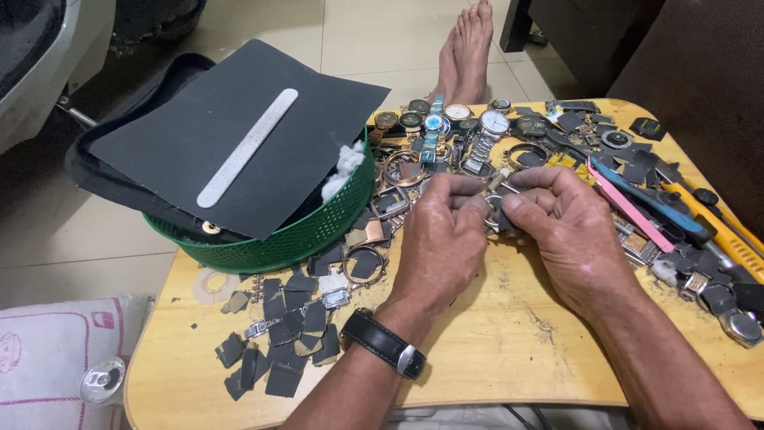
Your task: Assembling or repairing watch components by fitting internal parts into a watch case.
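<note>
Both hands, left hand (440, 239) and right hand (569, 231), pinch one small watch part (495, 209) between closed fingertips.

The small metal part (495, 209) pinched between the left hand (442, 239) and right hand (569, 231) is mostly hidden by fingertips. Left of the hands, black sandpaper (231, 135) covers the green basket (302, 235), hiding its contents.

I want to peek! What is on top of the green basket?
A dark sandpaper sheet lies across the green basket, with a long pale nail file on it. White cotton pokes out beside it. The sheet hides the rest inside.
</note>
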